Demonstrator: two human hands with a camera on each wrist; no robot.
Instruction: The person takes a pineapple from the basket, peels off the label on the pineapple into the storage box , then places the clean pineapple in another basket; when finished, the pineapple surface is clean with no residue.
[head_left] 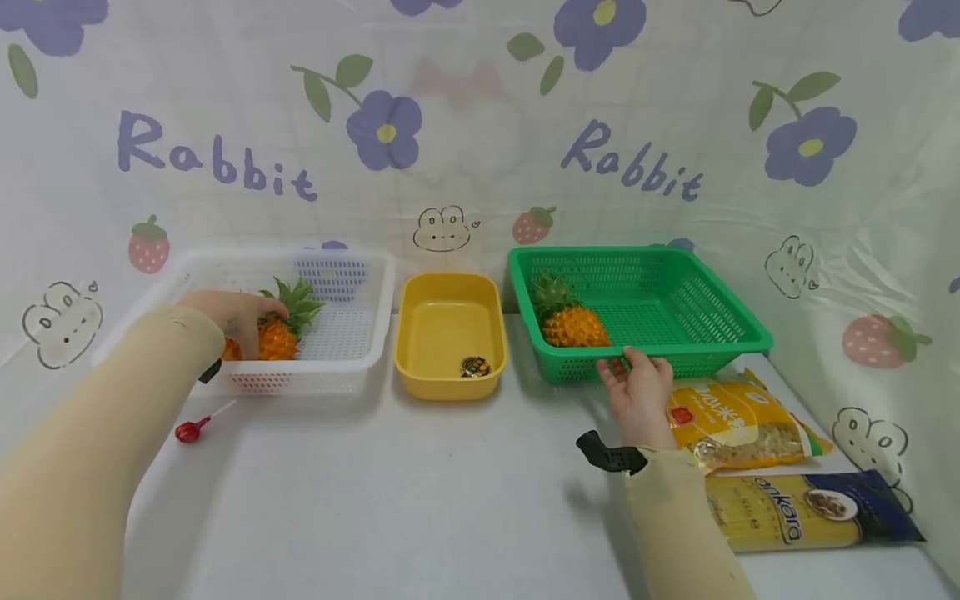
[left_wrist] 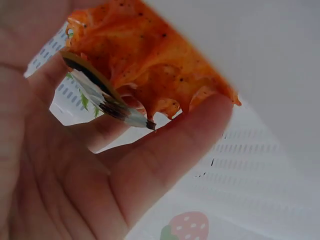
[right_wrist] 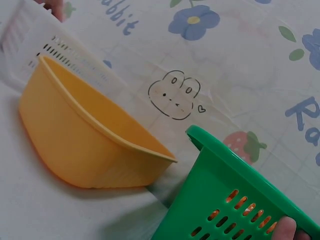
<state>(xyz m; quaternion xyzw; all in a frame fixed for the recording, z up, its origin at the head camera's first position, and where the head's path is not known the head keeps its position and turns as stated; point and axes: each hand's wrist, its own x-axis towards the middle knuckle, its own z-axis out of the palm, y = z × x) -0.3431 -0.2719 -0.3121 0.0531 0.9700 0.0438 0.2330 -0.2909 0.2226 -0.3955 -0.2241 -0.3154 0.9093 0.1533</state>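
In the head view, my left hand (head_left: 236,315) reaches into the white basket (head_left: 352,367) and grips a pineapple (head_left: 277,340) with green leaves. The left wrist view shows fingers bent round its orange surface (left_wrist: 145,55), with a round, dark-edged tag (left_wrist: 102,95) between it and the palm. My right hand (head_left: 641,396) is at the front of the green basket (head_left: 697,346), fingertips touching its outer wall near the rim. Inside that basket lies another pineapple (head_left: 573,325). The right wrist view shows only fingertips (right_wrist: 284,229) against the slotted wall.
Between the baskets stands a yellow bin (head_left: 450,387) with a small round dark wrapped item (head_left: 476,367) inside. A red lollipop (head_left: 192,429) lies before the white basket. On the right lie an orange food bag (head_left: 742,421) and a pasta packet (head_left: 795,508).
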